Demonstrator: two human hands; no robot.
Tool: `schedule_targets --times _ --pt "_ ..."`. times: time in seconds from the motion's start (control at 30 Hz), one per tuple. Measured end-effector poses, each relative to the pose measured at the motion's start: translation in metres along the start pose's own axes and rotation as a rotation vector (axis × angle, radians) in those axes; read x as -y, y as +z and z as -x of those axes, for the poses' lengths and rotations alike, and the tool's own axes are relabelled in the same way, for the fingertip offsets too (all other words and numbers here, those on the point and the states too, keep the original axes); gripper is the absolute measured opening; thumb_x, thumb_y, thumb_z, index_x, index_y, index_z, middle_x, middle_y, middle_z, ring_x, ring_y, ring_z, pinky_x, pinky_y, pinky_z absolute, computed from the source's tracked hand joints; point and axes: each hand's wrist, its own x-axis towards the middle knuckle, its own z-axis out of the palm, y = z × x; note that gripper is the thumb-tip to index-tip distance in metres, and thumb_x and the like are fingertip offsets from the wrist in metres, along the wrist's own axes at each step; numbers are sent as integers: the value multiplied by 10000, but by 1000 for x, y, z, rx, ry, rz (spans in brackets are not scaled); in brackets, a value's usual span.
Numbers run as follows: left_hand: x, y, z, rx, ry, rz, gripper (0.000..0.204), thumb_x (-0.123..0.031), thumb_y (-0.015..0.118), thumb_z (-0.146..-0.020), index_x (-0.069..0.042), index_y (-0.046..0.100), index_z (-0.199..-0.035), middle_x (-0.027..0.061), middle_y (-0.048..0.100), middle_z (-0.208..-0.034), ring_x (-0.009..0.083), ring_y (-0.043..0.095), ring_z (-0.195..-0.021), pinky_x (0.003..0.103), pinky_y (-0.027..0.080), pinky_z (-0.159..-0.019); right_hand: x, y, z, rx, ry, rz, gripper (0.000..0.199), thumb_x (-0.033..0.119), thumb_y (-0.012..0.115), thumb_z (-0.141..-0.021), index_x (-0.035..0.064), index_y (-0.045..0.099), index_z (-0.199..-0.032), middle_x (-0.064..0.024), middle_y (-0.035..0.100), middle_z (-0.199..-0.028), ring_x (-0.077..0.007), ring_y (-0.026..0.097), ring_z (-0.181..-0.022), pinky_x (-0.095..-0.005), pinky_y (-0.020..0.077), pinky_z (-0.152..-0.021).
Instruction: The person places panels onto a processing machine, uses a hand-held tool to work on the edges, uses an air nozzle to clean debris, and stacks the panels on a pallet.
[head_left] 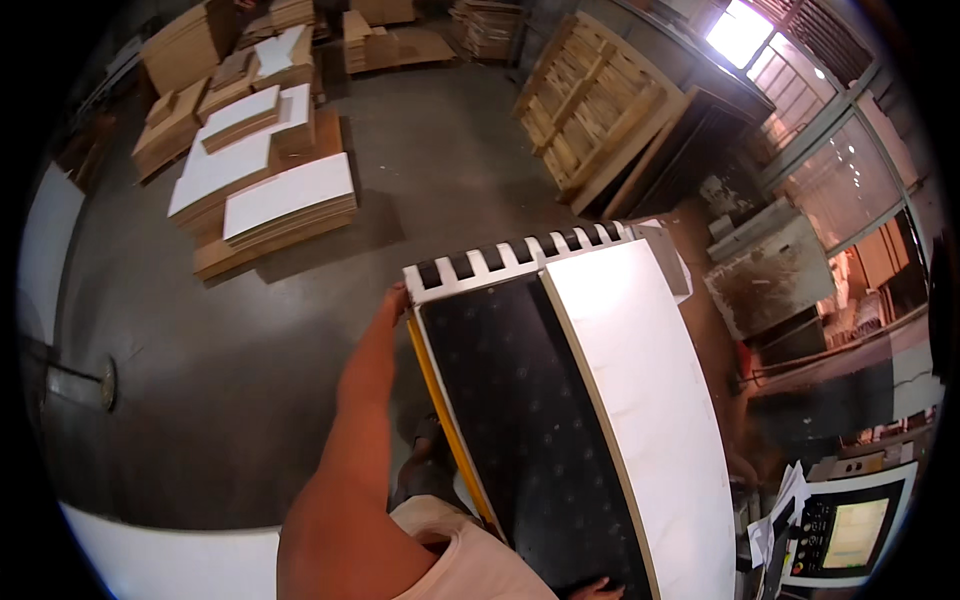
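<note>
White board (640, 380) lies lengthwise on R part of black tabletop (510, 400), far end beside the toothed white rail (510, 262). L hand (397, 298) at tabletop's far L corner, well apart from bd — can't tell if it's closed on the edge. R hand (597, 592), partly cut off at btm, just L of bd's near end — contact & grip unclear.

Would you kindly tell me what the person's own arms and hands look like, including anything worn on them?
The left arm is bare along its visible length, with no watch or band showing. The left hand appears ungloved. The right hand shows only partly, also without a visible glove; the right arm can't be made out. The top is pale pinkish-beige.
</note>
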Motion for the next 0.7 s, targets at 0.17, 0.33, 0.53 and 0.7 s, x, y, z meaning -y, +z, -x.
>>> schedule_targets --times 0.17,0.33,0.53,0.7 --pt "33 14 -55 310 -24 22 430 -439 547 -1005 -102 668 -1244 118 671 -1193 286 594 -1161 472 473 -969 20 9 42 113 185 45 754 648 296 -1038 102 361 -1553 -177 339 -1603 -369 349 -1463 -564 310 -1150" --pt "38 4 -80 520 -47 105 410 -409 553 -1008 -93 666 -1243 121 674 -1189 278 599 -1166 461 483 -979 32 4 49 88 145 -9 647 527 345 -1068 71 400 -1524 -218 352 -1585 -384 321 -1474 -556 287 -1159" --pt "34 11 -90 732 -3 268 386 -373 561 -1012 -82 663 -1243 124 679 -1184 268 606 -1171 447 494 -991 27 2 53 77 178 -7 644 526 361 -1060 80 403 -1524 -196 359 -1587 -382 353 -1457 -540 302 -1158" --pt "27 8 -99 922 72 534 366 -343 567 -1015 -72 661 -1243 127 683 -1180 259 611 -1176 435 504 -1001 25 0 54 78 165 -11 647 525 362 -1059 76 402 -1523 -197 368 -1580 -387 366 -1447 -543 307 -1154"
